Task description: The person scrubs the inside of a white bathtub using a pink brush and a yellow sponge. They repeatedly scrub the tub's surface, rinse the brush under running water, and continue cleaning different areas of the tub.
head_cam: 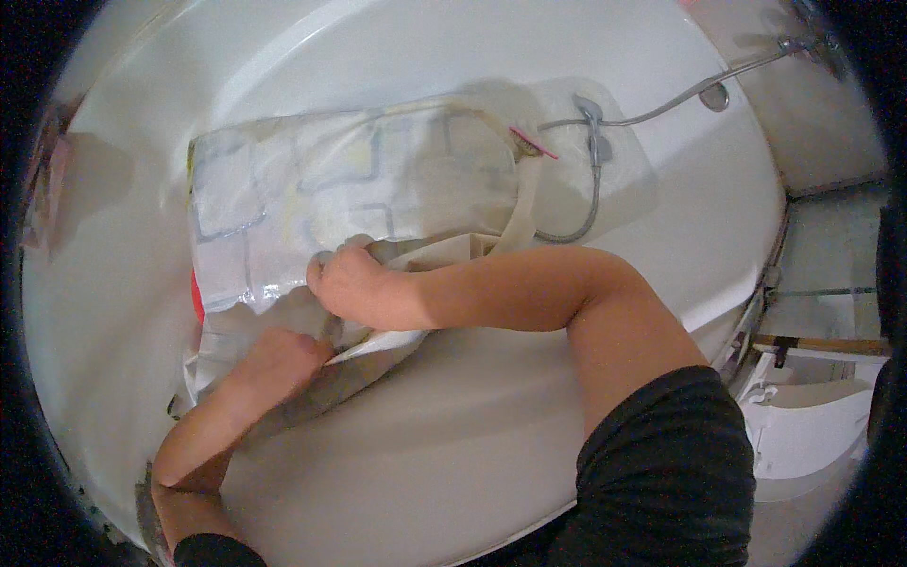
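A wet, pale sheet [432, 163] with rounded-rectangle outlines lies spread and partly folded in a white bathtub [425, 453]. My right hand [358, 280] grips its near side, where the material bunches up; the fingertips are partly hidden. Lower and to the left, my left hand [294, 358] pinches a fold of the same sheet. Between the two hands the layers stand apart, showing a beige underside. Just past the sheet's right part lies a scrub brush [526, 142] with a pink back, bristles partly visible.
A handheld shower head [589, 110] rests on the tub floor, its metal hose [673, 106] running to the wall fitting at upper right. A round metal overflow cover [714, 96] sits on the tub wall. Something red [197, 294] shows at the sheet's left edge. A white plastic bin [808, 432] stands outside, right.
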Motion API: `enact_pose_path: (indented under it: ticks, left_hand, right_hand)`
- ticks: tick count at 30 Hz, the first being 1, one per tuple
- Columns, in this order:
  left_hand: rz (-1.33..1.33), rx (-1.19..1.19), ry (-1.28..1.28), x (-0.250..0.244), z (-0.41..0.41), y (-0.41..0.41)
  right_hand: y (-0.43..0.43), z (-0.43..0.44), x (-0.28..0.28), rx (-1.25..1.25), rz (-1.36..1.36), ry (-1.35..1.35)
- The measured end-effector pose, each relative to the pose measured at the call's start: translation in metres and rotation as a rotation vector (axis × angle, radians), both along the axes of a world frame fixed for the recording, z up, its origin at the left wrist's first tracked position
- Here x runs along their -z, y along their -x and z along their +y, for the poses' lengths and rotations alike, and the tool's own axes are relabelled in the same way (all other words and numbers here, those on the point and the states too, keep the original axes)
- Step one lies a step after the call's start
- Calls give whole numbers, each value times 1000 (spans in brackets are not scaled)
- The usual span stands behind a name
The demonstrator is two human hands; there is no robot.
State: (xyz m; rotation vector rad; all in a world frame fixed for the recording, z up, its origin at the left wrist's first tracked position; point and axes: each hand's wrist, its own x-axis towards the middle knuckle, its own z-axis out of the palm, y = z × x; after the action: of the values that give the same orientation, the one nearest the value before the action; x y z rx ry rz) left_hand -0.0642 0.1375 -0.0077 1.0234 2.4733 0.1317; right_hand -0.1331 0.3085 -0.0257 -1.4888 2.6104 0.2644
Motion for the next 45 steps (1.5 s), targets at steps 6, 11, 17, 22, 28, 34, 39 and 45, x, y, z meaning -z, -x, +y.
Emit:
enact_pose_path:
  ticks: [6,11,17,22,28,34,39,45]
  left_hand:
    - [-145,-63,-78,-91,-25,21]
    - [-342,-171,46,-104,-38,15]
    - [-615,-251,281,-64,5,3]
    - [-620,-187,99,-32,-9,1]
    - [-235,-526,-318,-45,-19,17]
    - [363,-915,82,-10,-103,73]
    - [-554,-1157,142,-31,-150,66]
    - [-258,-1074,-101,-8,-142,54]
  right_hand:
    - [89,24,-37,96,-466,826]
    - [230,220,19,559,809,987]
    - [172,338,120,1434,215,322]
    - [160,341,142,1511,136,335]
    - [165,341,163,1460,86,210]
    - [229,467,162,914,492,-315]
    - [293,238,95,759,190,1144]
    - [40,-66,29,-56,-393,981]
